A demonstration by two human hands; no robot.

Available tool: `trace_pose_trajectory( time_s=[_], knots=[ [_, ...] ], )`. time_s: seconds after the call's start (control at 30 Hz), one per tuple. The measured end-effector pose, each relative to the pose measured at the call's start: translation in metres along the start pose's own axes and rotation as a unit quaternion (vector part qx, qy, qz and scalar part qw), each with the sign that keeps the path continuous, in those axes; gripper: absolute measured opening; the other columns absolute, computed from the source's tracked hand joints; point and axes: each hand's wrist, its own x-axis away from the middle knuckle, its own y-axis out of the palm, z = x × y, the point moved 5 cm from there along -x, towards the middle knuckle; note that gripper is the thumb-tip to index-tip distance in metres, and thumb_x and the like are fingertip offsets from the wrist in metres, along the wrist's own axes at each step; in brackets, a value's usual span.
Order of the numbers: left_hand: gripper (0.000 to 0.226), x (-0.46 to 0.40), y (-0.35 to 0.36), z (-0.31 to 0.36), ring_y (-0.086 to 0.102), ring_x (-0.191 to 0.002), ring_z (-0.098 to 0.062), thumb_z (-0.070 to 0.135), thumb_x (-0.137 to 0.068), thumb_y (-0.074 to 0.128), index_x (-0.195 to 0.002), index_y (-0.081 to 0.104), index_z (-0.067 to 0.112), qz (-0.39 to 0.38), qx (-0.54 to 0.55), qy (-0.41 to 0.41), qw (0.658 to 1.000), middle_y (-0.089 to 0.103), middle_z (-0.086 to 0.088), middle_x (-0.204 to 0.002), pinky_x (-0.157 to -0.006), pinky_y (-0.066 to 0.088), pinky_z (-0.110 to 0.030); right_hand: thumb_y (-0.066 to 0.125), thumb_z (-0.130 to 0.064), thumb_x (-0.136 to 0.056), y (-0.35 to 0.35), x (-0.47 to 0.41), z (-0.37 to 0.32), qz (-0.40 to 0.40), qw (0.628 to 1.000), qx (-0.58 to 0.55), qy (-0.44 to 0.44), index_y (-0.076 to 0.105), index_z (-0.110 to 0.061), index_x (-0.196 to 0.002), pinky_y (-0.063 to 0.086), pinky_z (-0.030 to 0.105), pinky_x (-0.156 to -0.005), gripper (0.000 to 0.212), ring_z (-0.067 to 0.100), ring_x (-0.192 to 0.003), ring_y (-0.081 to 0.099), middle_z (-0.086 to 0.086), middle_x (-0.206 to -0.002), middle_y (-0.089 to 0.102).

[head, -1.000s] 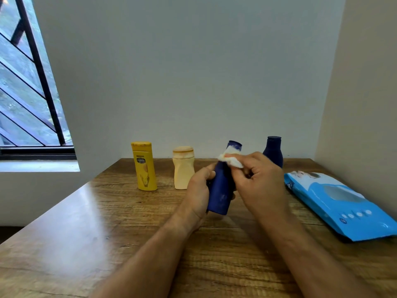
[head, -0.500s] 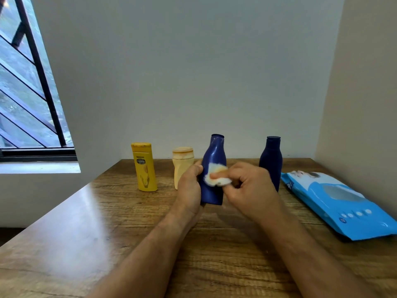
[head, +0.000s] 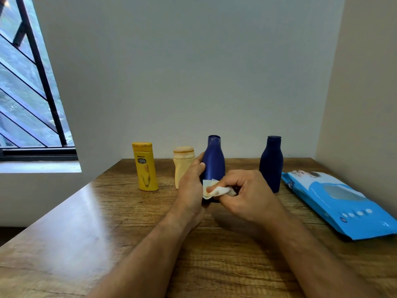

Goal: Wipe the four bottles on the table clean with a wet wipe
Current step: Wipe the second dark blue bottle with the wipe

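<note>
Both forearms reach forward over the brown wood-grain surface (head: 107, 244). Right hand (head: 242, 195) pinches a crumpled white wet wipe (head: 216, 190) between thumb and curled fingers, pressing it against the lower body of a rounded royal-blue plastic bottle (head: 213, 162). Left hand (head: 191, 186) grips that same bottle from its left side, fingers curled round the body, holding it upright; whether its base touches the surface cannot be told.

Right of the right hand, lying flat: a light-blue soft wipes packet (head: 343, 203).

Beyond the right hand, standing: a dark navy plastic bottle (head: 271, 164). Just beyond the left hand, partly hidden by it: a squat cream plastic bottle (head: 182, 164). Further left of it: a tall flat yellow plastic bottle (head: 145, 166).

Far left: barred window (head: 28, 93).
</note>
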Motion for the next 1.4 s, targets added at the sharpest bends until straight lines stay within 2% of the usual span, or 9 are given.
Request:
trace_pose_trajectory(
  time_s=[0.2,0.33,0.5,0.67,0.83,0.93,1.07,1.27,1.4],
  knots=[
    [0.046,0.004,0.009,-0.01,0.068,-0.098,-0.024,0.037,-0.106,0.029,-0.129,0.067,0.024,-0.08,0.004,-0.044,0.996,0.073,-0.01,-0.119,-0.086,0.052,-0.047,0.065,-0.023,-0.091,-0.022,-0.002,0.005,0.182,0.982,0.007,0.057,0.068,-0.028,-0.115,0.057,0.018,-0.075,0.024,0.002,-0.086,0.062,-0.012,-0.101,0.065],
    [0.041,0.003,0.01,-0.005,0.068,-0.093,-0.023,0.034,-0.099,0.04,-0.128,0.067,0.02,-0.077,0.036,-0.025,0.996,0.072,-0.014,-0.113,-0.084,0.055,-0.038,0.069,-0.017,-0.088,-0.014,-0.003,-0.001,0.098,0.995,0.01,0.01,0.073,-0.033,-0.105,0.054,0.019,-0.076,0.024,0.003,-0.088,0.061,-0.014,-0.098,0.065],
    [0.036,-0.002,0.0,-0.003,0.064,-0.082,-0.021,0.039,-0.103,0.041,-0.115,0.069,0.02,-0.02,0.018,-0.001,1.0,0.069,-0.012,-0.099,-0.078,0.051,-0.036,0.075,-0.017,-0.082,0.005,0.005,-0.004,-0.049,0.996,-0.057,0.045,0.078,-0.027,-0.085,0.054,0.025,-0.078,0.011,0.004,-0.086,0.065,-0.014,-0.087,0.07],
    [0.046,-0.004,-0.003,-0.005,0.068,-0.083,-0.024,0.051,-0.101,0.04,-0.107,0.067,0.013,0.008,-0.016,0.001,1.0,0.072,-0.014,-0.092,-0.087,0.053,-0.043,0.071,-0.015,-0.085,-0.007,0.0,-0.001,0.036,0.997,-0.056,0.043,0.076,-0.033,-0.089,0.056,0.024,-0.081,0.019,0.002,-0.09,0.066,-0.012,-0.094,0.071],
    [0.045,0.001,0.008,-0.003,0.071,-0.089,-0.026,0.055,-0.088,0.049,-0.113,0.065,0.021,-0.032,-0.071,0.028,0.997,0.077,-0.008,-0.095,-0.093,0.054,-0.051,0.066,-0.015,-0.091,-0.022,-0.001,-0.004,0.146,0.978,-0.136,0.062,0.071,-0.033,-0.098,0.049,0.008,-0.056,0.02,-0.007,-0.074,0.065,-0.015,-0.087,0.069],
    [0.055,0.001,0.001,0.006,0.067,-0.094,-0.028,0.058,-0.084,0.053,-0.12,0.063,0.017,-0.008,-0.099,0.085,0.991,0.073,-0.011,-0.103,-0.093,0.054,-0.051,0.072,-0.017,-0.085,-0.017,-0.001,-0.004,0.078,0.986,-0.124,0.078,0.075,-0.028,-0.091,0.046,0.01,-0.053,0.013,-0.003,-0.066,0.064,-0.013,-0.078,0.071],
    [0.06,-0.001,-0.001,0.014,0.068,-0.095,-0.027,0.059,-0.083,0.054,-0.132,0.054,0.025,-0.008,-0.114,0.132,0.985,0.069,-0.014,-0.12,-0.083,0.055,-0.046,0.076,-0.015,-0.082,-0.001,0.004,-0.001,-0.033,0.992,-0.082,0.092,0.077,-0.025,-0.087,0.047,0.01,-0.059,0.011,-0.006,-0.078,0.065,-0.015,-0.083,0.072],
    [0.035,0.003,0.006,0.004,0.064,-0.095,-0.023,0.037,-0.106,0.034,-0.133,0.056,0.038,-0.082,-0.134,0.108,0.982,0.07,-0.004,-0.116,-0.078,0.053,-0.041,0.066,-0.014,-0.09,-0.017,0.001,-0.001,0.124,0.984,-0.107,0.07,0.074,-0.024,-0.102,0.05,0.01,-0.062,0.017,-0.003,-0.082,0.064,-0.012,-0.092,0.07],
    [0.06,0.007,0.01,0.002,0.062,-0.096,-0.025,0.02,-0.08,0.048,-0.137,0.052,0.037,-0.116,-0.188,0.095,0.971,0.066,-0.009,-0.124,-0.076,0.053,-0.036,0.064,-0.018,-0.092,-0.028,0.001,-0.001,0.221,0.971,-0.089,0.037,0.071,-0.024,-0.112,0.053,0.014,-0.062,0.022,0.002,-0.081,0.066,-0.013,-0.094,0.069]
  ],
)
